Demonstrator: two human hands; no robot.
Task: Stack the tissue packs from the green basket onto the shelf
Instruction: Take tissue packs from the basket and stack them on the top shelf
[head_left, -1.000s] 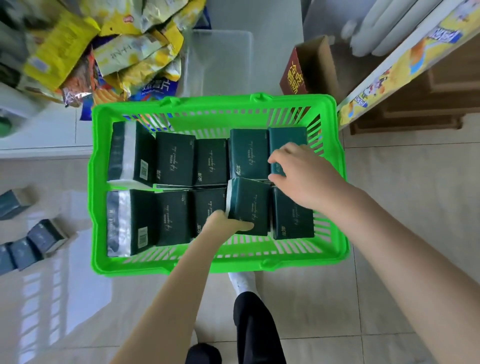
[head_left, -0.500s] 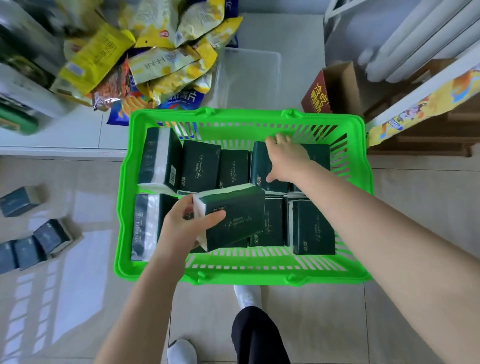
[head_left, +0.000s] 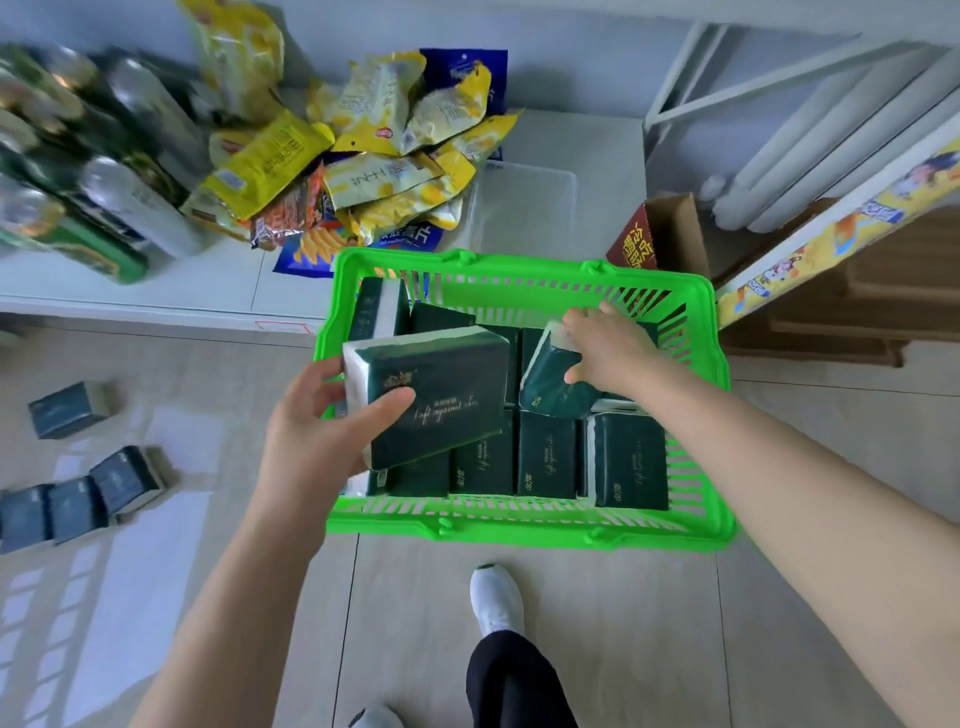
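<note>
Far left of the frame, some loose packs (head_left: 124, 478) lie on the floor tiles, blurry and well apart from everything else. Upper left is the white shelf (head_left: 182, 296), with cans (head_left: 130, 202) lying on it and a heap of crinkly yellow snack bags (head_left: 363, 171) nearer the middle.

So the shelf sits up and left of both hands, and the left hand (head_left: 317, 431) is clearly the nearer one. It's grasping a pack (head_left: 441, 395) by its white left end, thumb on the dark green top face, raised over the left part of the basket (head_left: 519, 525). The long axis runs roughly left to right across the frame, a bit tilted, so I'd guess it can travel to the shelf white end first without much turning.

Right of that, the right hand (head_left: 613, 353) pinches a second pack (head_left: 550, 384) in the back row, fingers curled over its raised white end. That one is tipped up, lower end down among the other packs (head_left: 545, 457), which stand tight in two rows.

They're soft film-wrapped bricks with a glossy skin and squishy corners, so probably easy to squeeze but a little slippery. The basket is rigid slotted plastic. Upper right there's a clear tub (head_left: 524, 208), a carton (head_left: 660, 234) and a white radiator (head_left: 831, 156)
</note>
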